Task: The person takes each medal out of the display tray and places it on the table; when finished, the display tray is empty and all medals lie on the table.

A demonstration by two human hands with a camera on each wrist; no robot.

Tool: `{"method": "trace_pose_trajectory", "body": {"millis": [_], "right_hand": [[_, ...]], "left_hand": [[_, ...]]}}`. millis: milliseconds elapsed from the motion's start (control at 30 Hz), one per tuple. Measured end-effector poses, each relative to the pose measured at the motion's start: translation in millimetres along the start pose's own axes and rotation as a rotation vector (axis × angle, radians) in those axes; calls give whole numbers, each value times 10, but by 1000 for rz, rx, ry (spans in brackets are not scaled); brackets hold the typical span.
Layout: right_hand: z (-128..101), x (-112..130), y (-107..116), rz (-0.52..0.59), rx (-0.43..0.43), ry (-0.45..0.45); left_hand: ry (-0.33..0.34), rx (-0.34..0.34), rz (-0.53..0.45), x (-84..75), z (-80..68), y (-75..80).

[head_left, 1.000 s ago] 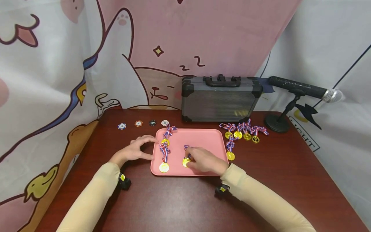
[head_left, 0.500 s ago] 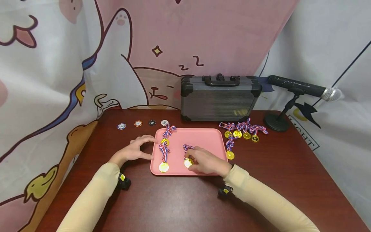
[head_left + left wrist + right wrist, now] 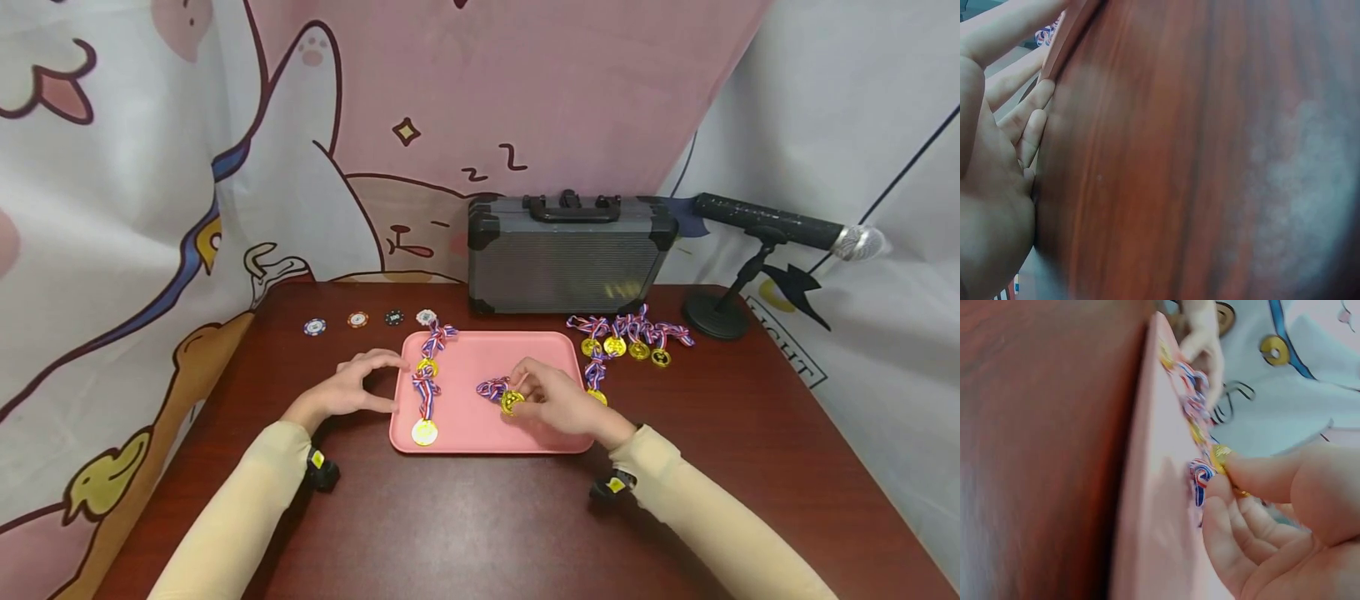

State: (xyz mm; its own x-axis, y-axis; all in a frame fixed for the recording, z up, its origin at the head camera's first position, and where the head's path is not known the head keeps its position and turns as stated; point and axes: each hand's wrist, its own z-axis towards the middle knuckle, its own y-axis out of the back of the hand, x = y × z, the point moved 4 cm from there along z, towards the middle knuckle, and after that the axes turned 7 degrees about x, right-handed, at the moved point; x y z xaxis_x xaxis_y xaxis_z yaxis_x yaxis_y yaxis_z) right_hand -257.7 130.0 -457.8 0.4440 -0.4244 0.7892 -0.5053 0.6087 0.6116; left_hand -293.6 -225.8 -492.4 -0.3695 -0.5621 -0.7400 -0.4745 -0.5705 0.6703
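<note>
On the pink tray (image 3: 465,435), my right hand (image 3: 561,400) pinches a gold medal (image 3: 512,403) by its disc between thumb and fingers. Its red, white and blue ribbon (image 3: 492,388) trails left over the tray. The right wrist view shows the thumb and forefinger on the gold disc (image 3: 1220,456). My left hand (image 3: 347,388) rests at the tray's left edge, fingers spread in a loose curve. In the left wrist view its fingertips (image 3: 1045,94) touch the tray's rim. Two more medals lie along the tray's left side, a nearer one (image 3: 424,432) and a farther one (image 3: 427,367).
Several medals (image 3: 615,345) with bunched ribbons lie right of the tray. Poker chips (image 3: 358,319) form a row at the back left. A grey case (image 3: 566,271) stands behind the tray, and a microphone (image 3: 780,229) on a stand is at the back right.
My right hand has moved right and slightly away from me with the medal's disc. The ribbon, once above the disc, now lies to its left. The left hand stays still.
</note>
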Motion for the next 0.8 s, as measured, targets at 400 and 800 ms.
{"method": "trace_pose_trajectory", "body": {"millis": [400, 800], "right_hand": [[-525, -148, 842, 73, -215, -17], [-1108, -631, 1185, -14, -304, -150]], "left_hand": [[-7, 3, 0, -21, 23, 3], [-20, -5, 6, -20, -2, 4]]}}
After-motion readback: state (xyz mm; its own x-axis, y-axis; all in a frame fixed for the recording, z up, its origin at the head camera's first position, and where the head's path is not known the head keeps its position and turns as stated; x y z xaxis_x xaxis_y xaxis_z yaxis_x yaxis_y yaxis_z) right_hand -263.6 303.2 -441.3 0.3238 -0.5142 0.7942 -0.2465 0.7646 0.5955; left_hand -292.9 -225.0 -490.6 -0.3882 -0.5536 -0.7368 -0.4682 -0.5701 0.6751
